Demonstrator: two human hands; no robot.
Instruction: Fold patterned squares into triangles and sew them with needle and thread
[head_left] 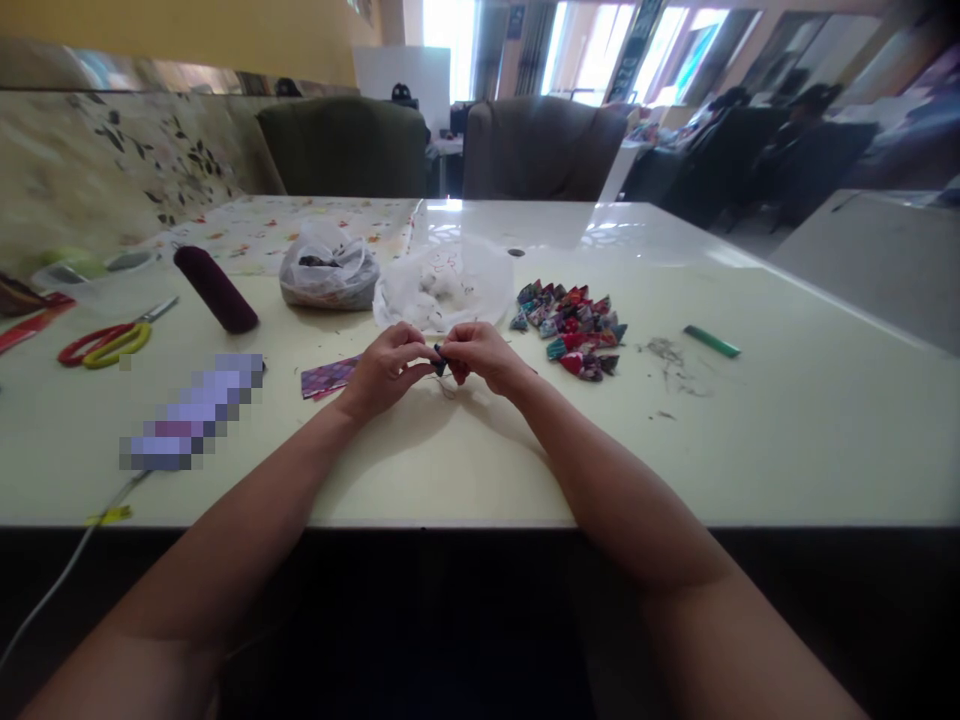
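Observation:
My left hand (386, 368) and my right hand (480, 355) meet above the table, fingertips pinched together on a small dark blue-green piece of fabric (439, 362). A thin thread (448, 390) seems to hang below it. Patterned purple fabric strips (328, 378) lie beside my left hand, partly covered by it. Just beyond my hands sits an open white plastic bag (442, 285) with white fluffy stuffing. To the right is a pile of small pointed patterned fabric pieces (574, 325).
Scissors (116, 343) with red and yellow handles, a dark maroon cylinder (216, 290) and a pixelated device (195, 415) with a cable lie left. A second plastic bag (330, 275) holds dark material. A green stick-like object (711, 341) and thread scraps (671, 360) lie right. Chairs (544, 150) stand behind.

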